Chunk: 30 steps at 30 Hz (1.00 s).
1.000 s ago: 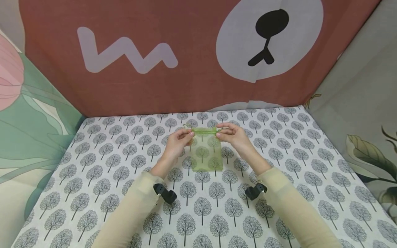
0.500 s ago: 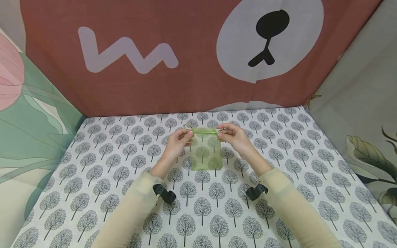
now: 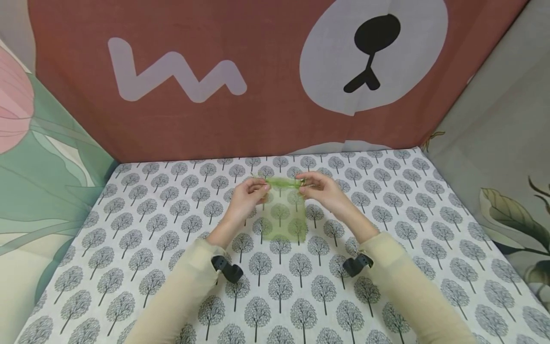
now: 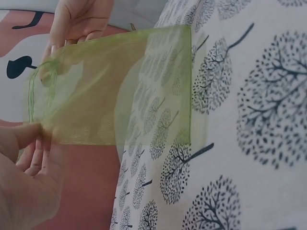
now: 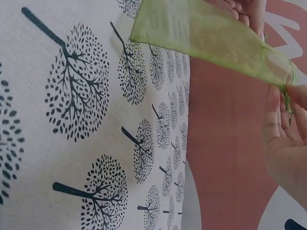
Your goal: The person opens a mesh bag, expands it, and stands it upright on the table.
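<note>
just below the centre of the head frame, a sheer green bag (image 3: pixel 281 212) points its drawstring mouth upward, long axis near vertical; left hand (image 3: pixel 247 197) and right hand (image 3: pixel 324 189) pinch the mouth's left and right ends.

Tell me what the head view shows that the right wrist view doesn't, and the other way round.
Only the head view shows the sleeves, the black wrist cameras and the pink flower print on the side.

Only the right wrist view clearly shows the string ends hanging at the fingers of the right hand; in the head view they are too small to make out.

Both show the sheer green bag, the left hand and right hand at its upper end, the tree-print cloth and the red backdrop.
</note>
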Tool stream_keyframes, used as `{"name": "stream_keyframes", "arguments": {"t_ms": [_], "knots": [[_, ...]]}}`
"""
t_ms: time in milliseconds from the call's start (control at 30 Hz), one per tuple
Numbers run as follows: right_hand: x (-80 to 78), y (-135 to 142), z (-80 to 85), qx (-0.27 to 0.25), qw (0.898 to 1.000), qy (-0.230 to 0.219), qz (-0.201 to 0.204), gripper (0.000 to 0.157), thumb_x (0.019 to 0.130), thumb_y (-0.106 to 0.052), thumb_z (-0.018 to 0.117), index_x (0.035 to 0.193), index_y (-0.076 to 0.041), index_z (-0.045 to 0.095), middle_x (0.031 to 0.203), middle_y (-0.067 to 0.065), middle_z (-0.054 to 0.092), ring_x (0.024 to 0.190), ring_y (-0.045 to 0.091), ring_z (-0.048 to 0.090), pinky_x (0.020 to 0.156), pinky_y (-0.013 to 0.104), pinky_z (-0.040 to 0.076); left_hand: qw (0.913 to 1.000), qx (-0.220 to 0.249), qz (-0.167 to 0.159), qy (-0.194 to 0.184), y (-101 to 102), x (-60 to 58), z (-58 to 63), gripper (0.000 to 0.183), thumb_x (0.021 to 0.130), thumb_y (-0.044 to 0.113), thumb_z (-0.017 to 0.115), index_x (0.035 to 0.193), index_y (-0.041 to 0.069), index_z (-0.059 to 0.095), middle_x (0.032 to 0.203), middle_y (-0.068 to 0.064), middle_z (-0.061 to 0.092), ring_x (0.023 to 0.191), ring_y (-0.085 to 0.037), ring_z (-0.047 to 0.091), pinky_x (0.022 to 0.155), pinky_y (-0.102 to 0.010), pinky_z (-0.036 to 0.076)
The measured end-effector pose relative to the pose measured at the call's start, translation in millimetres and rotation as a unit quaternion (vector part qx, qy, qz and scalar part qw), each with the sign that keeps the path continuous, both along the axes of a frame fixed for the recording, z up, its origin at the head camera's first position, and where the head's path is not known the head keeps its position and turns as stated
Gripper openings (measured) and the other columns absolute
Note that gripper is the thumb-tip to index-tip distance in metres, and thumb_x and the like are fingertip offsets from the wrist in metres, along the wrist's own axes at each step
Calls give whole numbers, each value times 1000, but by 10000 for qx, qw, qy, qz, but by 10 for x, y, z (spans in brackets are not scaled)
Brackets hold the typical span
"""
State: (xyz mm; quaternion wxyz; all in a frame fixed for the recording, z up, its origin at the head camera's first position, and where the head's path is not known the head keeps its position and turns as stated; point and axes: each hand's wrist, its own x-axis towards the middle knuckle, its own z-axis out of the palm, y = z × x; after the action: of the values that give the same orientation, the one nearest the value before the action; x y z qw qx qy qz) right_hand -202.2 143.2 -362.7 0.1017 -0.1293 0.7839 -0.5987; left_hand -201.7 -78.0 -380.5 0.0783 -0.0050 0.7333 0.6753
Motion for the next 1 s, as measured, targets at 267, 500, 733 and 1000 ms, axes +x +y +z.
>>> {"name": "stream_keyframes", "arguments": {"t_ms": [267, 500, 733, 1000], "knots": [[-36, -2, 27, 293, 9995, -40, -67, 37, 91, -2, 58, 127, 1, 53, 115, 25, 59, 84, 6, 63, 85, 25, 57, 9961, -403, -669, 408, -80, -20, 20, 59, 92, 9, 61, 144, 18, 35, 128, -20, 58, 109, -39, 61, 91, -36, 58], [-47, 3, 51, 517, 9985, -146, -95, 36, 90, -4, 59, 125, -3, 56, 123, 20, 60, 94, 17, 65, 96, 41, 55, 9864, -1016, -1013, 798, -90, -35, 43, 36, 93, 14, 60, 128, 6, 52, 122, -20, 60, 101, -41, 63, 90, -47, 58], [-46, 42, 80, 664, 9964, -255, 458, 35, 86, -3, 59, 121, -2, 54, 124, 20, 58, 110, 38, 61, 101, 46, 51, 9872, -1155, -880, 663, -67, -36, 61, 22, 91, 10, 61, 109, 1, 54, 104, -16, 61, 79, -15, 62, 87, -49, 58], [-59, 70, 122, 942, 9896, 107, 1085, 24, 87, -4, 62, 110, -2, 57, 116, 16, 59, 99, 28, 64, 91, 39, 56, 9835, -1368, -957, 692, -53, -38, 68, 16, 91, 10, 61, 104, 3, 55, 100, -16, 65, 75, -15, 63, 82, -48, 59]]}}
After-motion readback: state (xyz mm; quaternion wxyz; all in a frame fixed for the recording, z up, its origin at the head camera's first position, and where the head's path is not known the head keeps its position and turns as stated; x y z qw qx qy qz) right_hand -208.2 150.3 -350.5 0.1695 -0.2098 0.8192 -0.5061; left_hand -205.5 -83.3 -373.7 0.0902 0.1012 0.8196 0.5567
